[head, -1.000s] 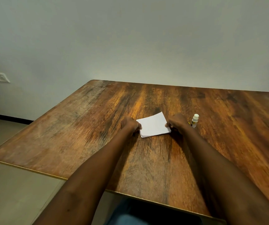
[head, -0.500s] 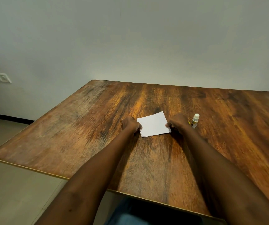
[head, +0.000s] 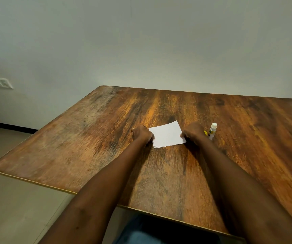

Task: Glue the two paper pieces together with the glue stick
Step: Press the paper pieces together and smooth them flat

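Wooden table (head: 247, 129) carried the stacked paper pieces (head: 167, 134), lying flat. Left hand (head: 141, 133) held their left edge and right hand (head: 193, 132) their right, fingers curled, probably pinching. Glue stick (head: 212, 131) stood upright just right of them, nearest the right hand.

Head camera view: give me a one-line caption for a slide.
The left hand and right hand hold stacked paper pieces on a wooden table, glue stick standing at right.
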The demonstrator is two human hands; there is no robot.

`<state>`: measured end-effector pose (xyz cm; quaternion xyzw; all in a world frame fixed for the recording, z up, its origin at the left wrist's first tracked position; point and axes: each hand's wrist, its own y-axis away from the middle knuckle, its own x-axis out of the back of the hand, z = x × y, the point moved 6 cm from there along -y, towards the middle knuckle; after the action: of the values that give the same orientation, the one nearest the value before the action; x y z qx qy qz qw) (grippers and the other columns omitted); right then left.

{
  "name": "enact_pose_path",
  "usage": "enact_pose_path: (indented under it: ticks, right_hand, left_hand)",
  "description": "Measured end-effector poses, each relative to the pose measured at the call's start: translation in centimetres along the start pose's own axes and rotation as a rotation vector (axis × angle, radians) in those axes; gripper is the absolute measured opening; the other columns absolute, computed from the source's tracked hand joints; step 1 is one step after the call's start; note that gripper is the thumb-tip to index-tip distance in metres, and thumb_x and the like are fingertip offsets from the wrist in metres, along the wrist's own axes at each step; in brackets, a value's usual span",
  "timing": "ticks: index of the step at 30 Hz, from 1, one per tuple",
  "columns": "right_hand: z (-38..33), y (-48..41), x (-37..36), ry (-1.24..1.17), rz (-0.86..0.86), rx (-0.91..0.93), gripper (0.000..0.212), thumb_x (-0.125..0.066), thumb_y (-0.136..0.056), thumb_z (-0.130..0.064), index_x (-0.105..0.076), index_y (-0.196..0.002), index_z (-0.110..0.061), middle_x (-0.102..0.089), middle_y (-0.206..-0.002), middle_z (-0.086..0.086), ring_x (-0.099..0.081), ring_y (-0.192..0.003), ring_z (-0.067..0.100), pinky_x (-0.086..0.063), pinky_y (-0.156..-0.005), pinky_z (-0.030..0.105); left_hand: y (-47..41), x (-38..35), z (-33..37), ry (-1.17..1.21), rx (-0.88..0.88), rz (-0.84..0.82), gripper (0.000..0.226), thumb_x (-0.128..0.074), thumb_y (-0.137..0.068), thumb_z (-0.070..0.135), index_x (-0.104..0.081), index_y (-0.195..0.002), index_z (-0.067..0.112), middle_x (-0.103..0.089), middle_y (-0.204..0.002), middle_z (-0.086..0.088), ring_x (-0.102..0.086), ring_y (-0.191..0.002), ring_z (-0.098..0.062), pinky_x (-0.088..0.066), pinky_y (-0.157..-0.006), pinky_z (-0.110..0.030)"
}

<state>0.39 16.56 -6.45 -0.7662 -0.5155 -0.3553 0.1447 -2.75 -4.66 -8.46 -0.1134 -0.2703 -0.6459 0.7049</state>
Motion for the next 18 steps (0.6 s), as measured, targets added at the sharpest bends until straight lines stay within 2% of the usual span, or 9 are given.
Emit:
enact_pose_path:
  ticks: [2,9,11,14,18]
  right_hand:
    - [0.06,-0.05,-0.12,0.003,0.005,0.005,0.028,-0.073,-0.074,-0.006,-0.064,-0.096,0.009,-0.066,-0.107,0.023,-0.064,-0.099,0.035,-0.049,-0.074,0.033]
    - [0.07,-0.25,-0.18,0.039,0.02,0.025,0.031,-0.074,-0.073,-0.006,-0.065,-0.098,0.01,-0.066,-0.11,0.024,-0.063,-0.102,0.035,-0.053,-0.086,0.038]
    - [-0.07,-0.12,-0.24,0.065,0.021,0.032,0.031,-0.075,-0.074,-0.007,-0.065,-0.098,0.01,-0.066,-0.111,0.023,-0.063,-0.103,0.034,-0.051,-0.083,0.036]
    - [-0.16,0.0,-0.43,0.08,0.017,0.016,0.029,-0.075,-0.074,-0.007,-0.066,-0.096,0.009,-0.066,-0.111,0.022,-0.064,-0.101,0.033,-0.046,-0.07,0.03]
    - [-0.14,0.06,-0.45,0.068,0.018,0.003,0.029,-0.075,-0.074,-0.006,-0.066,-0.097,0.009,-0.066,-0.11,0.022,-0.064,-0.1,0.033,-0.048,-0.07,0.03]
  left_hand:
    - [-0.1,-0.11,-0.08,-0.008,0.003,-0.006,0.038,-0.071,-0.08,0.004,-0.061,-0.117,-0.003,-0.061,-0.12,-0.016,-0.064,-0.101,-0.026,-0.058,-0.084,-0.036]
    - [-0.51,-0.42,-0.32,-0.051,0.019,-0.022,0.033,-0.073,-0.079,0.006,-0.064,-0.11,0.001,-0.057,-0.123,-0.017,-0.061,-0.103,-0.027,-0.058,-0.082,-0.036]
    - [-0.69,-0.57,-0.39,-0.06,0.018,-0.02,0.033,-0.073,-0.079,0.007,-0.064,-0.11,0.0,-0.058,-0.122,-0.017,-0.061,-0.103,-0.028,-0.058,-0.084,-0.037]
    - [-0.83,-0.68,-0.45,-0.072,0.023,-0.022,0.034,-0.073,-0.079,0.008,-0.064,-0.11,0.0,-0.058,-0.121,-0.017,-0.06,-0.102,-0.027,-0.057,-0.082,-0.035]
    - [-1.01,-1.01,-0.11,-0.111,-0.009,-0.069,0.037,-0.07,-0.081,0.004,-0.064,-0.117,0.004,-0.052,-0.131,-0.015,-0.057,-0.111,-0.027,-0.053,-0.077,-0.028]
